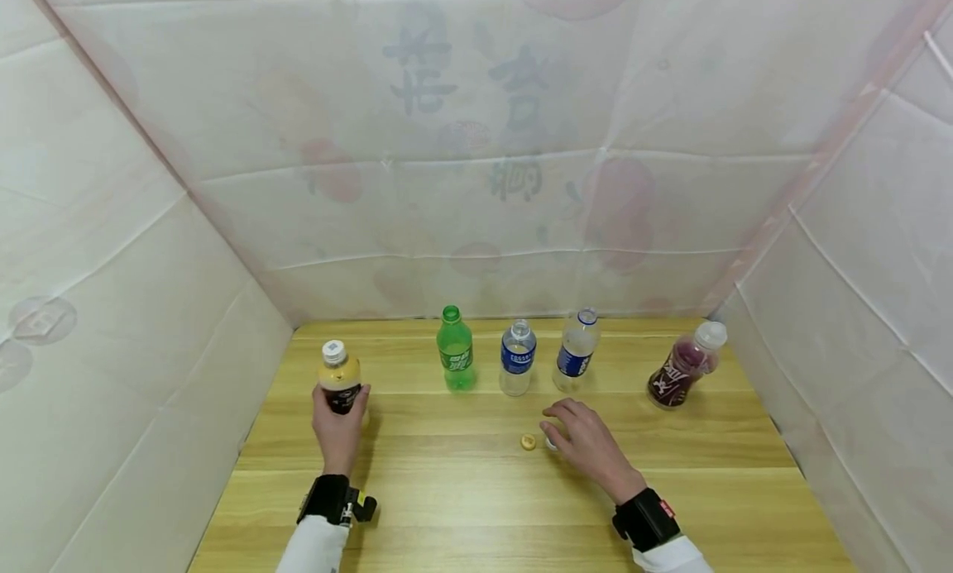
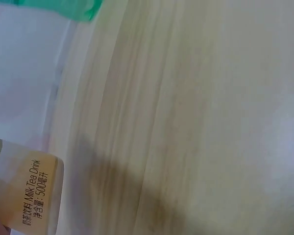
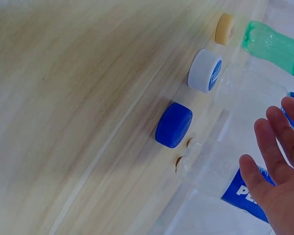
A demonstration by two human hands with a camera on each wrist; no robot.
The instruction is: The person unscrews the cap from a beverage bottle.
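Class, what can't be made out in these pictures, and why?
Head view: blue cap, hidden by the right hand.
Head view: lower part of the milk tea bottle, mostly behind the left hand.
Left wrist view: most of the green bottle, cut off by the top edge.

Down at six o'clock, the wood-grain table [image 1: 447,523]! Up at twelve, the creased back cloth [image 1: 476,296], bearing faded characters [image 1: 421,70] and reddish blotches [image 1: 620,213]. Round at nine, the left cloth [image 1: 126,292] sports a coin print [image 1: 43,321]; at three hangs the right cloth [image 1: 871,259], pinkish edging [image 1: 819,157] climbing toward two!
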